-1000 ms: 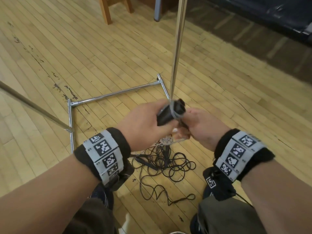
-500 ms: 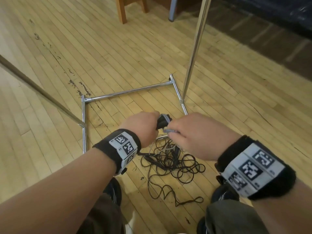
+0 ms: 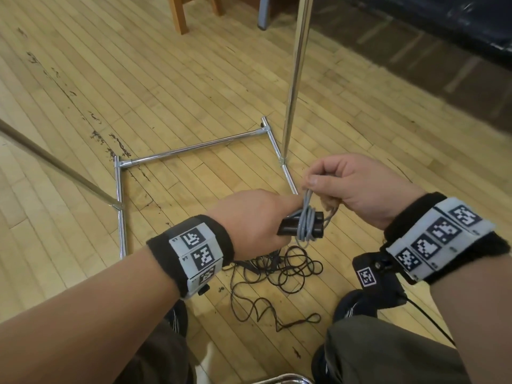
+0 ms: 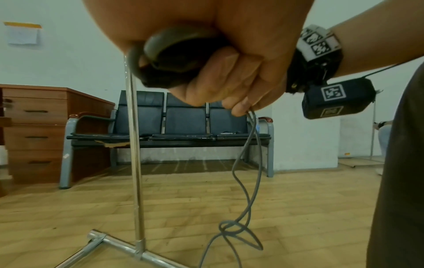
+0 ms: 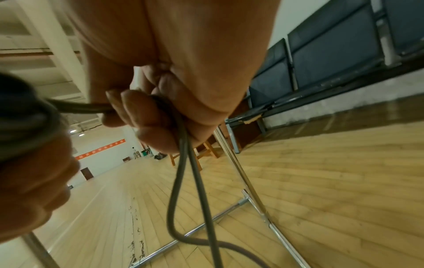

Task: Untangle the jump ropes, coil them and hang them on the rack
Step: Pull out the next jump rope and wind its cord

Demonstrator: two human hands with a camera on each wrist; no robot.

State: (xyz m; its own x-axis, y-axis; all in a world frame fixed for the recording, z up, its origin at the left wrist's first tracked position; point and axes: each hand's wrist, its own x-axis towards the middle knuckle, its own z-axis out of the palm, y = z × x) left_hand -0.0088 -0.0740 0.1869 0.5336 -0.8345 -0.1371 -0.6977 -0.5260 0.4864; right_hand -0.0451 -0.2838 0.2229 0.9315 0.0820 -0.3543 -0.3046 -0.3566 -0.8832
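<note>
Grey rope (image 3: 304,217) is being wrapped round handles (image 3: 300,225) gripped by left hand (image 3: 255,217), right hand (image 3: 349,184) pinching it (dark rope (image 3: 279,270) lies tangled, nothing hung).

Head camera: high, angled down over both forearms at the wooden floor (image 3: 194,79). Left wrist camera: low, close under the hand, facing a bench (image 4: 167,117) and wall. Right wrist camera: tilted, close under the fingers. All three share the chrome rack (image 3: 292,87).
</note>
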